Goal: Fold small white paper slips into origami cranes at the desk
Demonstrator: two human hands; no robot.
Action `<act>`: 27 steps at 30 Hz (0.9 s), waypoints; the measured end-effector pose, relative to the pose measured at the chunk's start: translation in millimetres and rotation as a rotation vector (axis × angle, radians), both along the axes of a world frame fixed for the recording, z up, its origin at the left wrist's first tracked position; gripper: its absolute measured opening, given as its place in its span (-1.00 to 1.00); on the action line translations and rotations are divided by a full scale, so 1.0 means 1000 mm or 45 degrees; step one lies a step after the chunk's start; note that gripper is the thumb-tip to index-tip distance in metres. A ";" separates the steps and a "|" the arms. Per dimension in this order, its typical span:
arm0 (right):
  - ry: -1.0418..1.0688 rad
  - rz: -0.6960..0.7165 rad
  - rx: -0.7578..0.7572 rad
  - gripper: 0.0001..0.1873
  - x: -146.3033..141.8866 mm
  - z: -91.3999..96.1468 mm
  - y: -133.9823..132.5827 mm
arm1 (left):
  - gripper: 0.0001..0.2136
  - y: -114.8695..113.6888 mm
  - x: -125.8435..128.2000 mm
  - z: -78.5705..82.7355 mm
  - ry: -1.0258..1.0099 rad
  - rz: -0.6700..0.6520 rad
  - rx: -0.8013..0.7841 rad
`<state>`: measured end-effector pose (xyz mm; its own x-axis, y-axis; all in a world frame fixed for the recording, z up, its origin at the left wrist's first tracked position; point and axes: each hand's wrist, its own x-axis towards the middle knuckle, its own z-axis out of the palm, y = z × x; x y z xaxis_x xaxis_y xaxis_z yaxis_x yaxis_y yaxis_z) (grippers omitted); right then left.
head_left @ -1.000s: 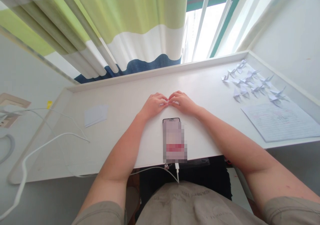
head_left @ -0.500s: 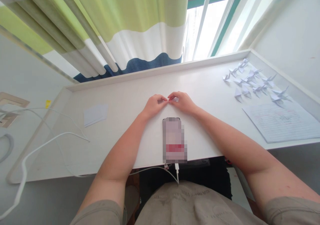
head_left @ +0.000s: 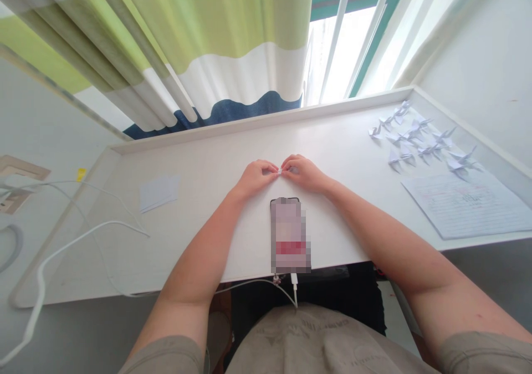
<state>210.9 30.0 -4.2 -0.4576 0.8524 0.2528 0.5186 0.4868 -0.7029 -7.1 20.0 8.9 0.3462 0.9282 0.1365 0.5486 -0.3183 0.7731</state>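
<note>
Over the middle of the desk, my left hand [head_left: 258,178] and my right hand [head_left: 305,173] meet at their fingertips. Both pinch a small piece of white folded paper [head_left: 280,171], of which only a sliver shows between the fingers. Its shape is mostly hidden. Just below the hands lies a phone [head_left: 287,232] with a blurred screen and a white charging cable [head_left: 295,282] plugged into its lower end. To the left rests a small stack of white paper sheets [head_left: 158,193].
Several folded paper cranes [head_left: 419,141] stand at the right back of the white desk [head_left: 208,235]. A written sheet [head_left: 467,205] lies in front of them. A loose white cable [head_left: 91,227] loops over the left side. A raised rim runs along the back, below the curtain [head_left: 233,47].
The fingers of my right hand have shifted slightly, and a bit more of the white paper shows between the fingertips. The view has tilted a little; other things lie as before.
</note>
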 end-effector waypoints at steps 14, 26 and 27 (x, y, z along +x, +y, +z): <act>0.103 -0.129 -0.092 -0.87 -0.008 -0.001 0.005 | -0.86 -0.001 0.005 0.004 -0.191 0.122 -0.215; 0.107 -0.148 -0.099 -0.90 -0.007 0.000 0.004 | -0.86 0.000 0.006 0.000 -0.140 0.115 -0.101; 0.106 -0.163 -0.100 -0.92 -0.008 0.000 0.004 | -0.87 0.000 0.007 -0.001 -0.118 0.117 -0.069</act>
<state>203.2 34.2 -4.4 -0.3242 0.9211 0.2154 0.5111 0.3622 -0.7795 -0.6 20.1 7.7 0.2472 0.9624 0.1126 0.4989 -0.2260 0.8366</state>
